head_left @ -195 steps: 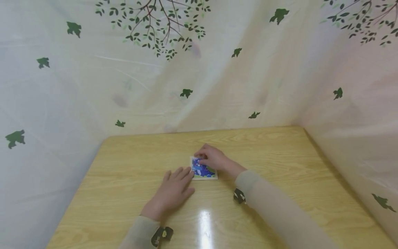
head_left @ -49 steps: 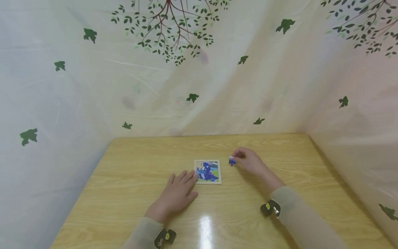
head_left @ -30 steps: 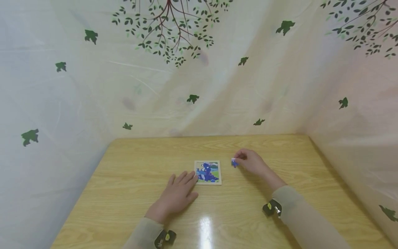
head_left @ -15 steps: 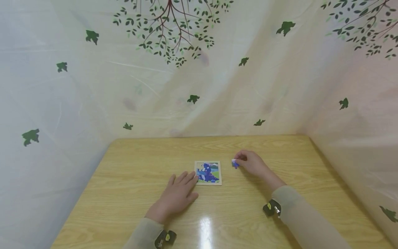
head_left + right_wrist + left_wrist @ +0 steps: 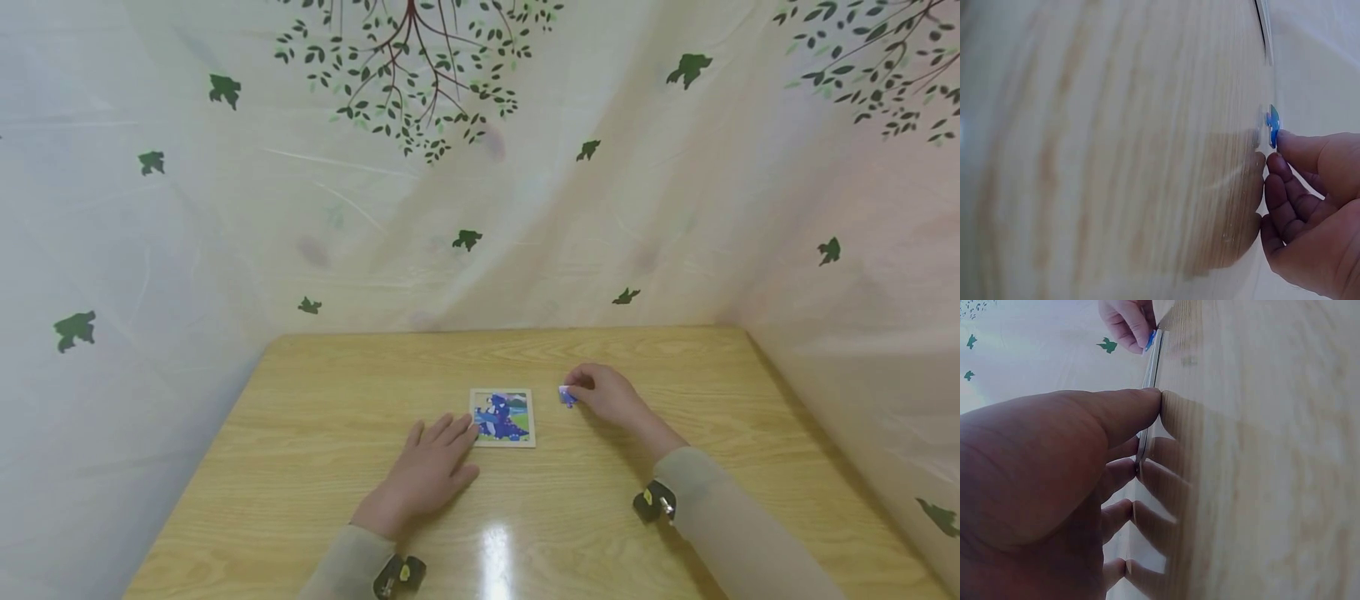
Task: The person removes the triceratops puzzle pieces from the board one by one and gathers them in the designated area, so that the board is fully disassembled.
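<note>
A small square dinosaur jigsaw puzzle [image 5: 504, 421] in blue, purple and green lies flat on the table, set in a pale frame [image 5: 510, 445]. My left hand [image 5: 423, 471] is spread beside it, its fingertips at the frame's left edge. To the right of the puzzle, my right hand [image 5: 606, 396] pinches a small blue puzzle piece [image 5: 567, 397] between thumb and finger, just apart from the frame. In the right wrist view the puzzle piece [image 5: 1274, 125] sits at the thumb tip, tilted close to the tabletop, with the other fingers curled beneath.
The wooden table [image 5: 315, 392] has a bright light reflection near its front. Behind and at both sides hangs a pale curtain [image 5: 360, 225] printed with leaves and branches. Black camera straps [image 5: 656, 502] sit on the wrists.
Some seconds ago my right hand was over the puzzle; it has since moved right with the piece. In the last second the piece has tilted slightly. My left hand has stayed at the frame.
</note>
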Demonstrator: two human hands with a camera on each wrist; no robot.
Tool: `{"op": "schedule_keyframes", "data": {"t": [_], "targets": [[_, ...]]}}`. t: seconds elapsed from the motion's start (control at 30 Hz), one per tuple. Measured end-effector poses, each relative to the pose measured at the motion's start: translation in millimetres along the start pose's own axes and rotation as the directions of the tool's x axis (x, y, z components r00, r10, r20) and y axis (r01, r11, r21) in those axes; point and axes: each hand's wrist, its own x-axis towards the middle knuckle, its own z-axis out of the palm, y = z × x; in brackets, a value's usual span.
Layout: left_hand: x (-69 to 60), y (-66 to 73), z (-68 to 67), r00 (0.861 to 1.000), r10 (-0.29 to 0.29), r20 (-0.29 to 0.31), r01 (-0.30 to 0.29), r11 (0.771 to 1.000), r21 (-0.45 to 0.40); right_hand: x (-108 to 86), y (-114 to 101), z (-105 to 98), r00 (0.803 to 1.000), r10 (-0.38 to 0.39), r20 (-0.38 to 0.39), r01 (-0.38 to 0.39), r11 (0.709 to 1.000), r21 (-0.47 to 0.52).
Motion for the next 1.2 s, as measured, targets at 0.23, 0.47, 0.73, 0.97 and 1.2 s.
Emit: {"op": "schedule_keyframes", "data": {"t": [0.23, 0.47, 0.73, 0.97, 1.2], "targets": [[-0.2, -0.2, 0.1, 1.000, -0.001, -0.003, 0.001, 1.000, 0.000, 1.1, -1.9, 0.4, 1.000, -0.007, 0.010, 0.008, 0.999, -0.039], [-0.7, -0.2, -0.4, 1.000, 0.000, -0.003, 0.000, 1.000, -0.009, 2.2, -2.9, 1.4, 1.000, -0.010, 0.014, 0.010, 0.997, -0.070], [-1.1, 1.9, -2.5, 1.000, -0.002, -0.001, 0.002, 1.000, -0.015, 2.2, -5.0, 3.4, 1.000, -0.011, 0.012, 0.012, 0.994, -0.109], [-1.9, 1.6, -2.7, 1.000, 0.003, 0.001, -0.003, 1.000, -0.011, 2.9, -6.4, 3.8, 1.000, -0.006, 0.012, 0.008, 0.992, -0.129], [-0.8, 0.6, -1.3, 1.000, -0.008, 0.007, 0.008, 1.000, -0.015, 3.8, -4.7, 4.6, 1.000, -0.016, 0.007, 0.016, 0.991, -0.134]]}}
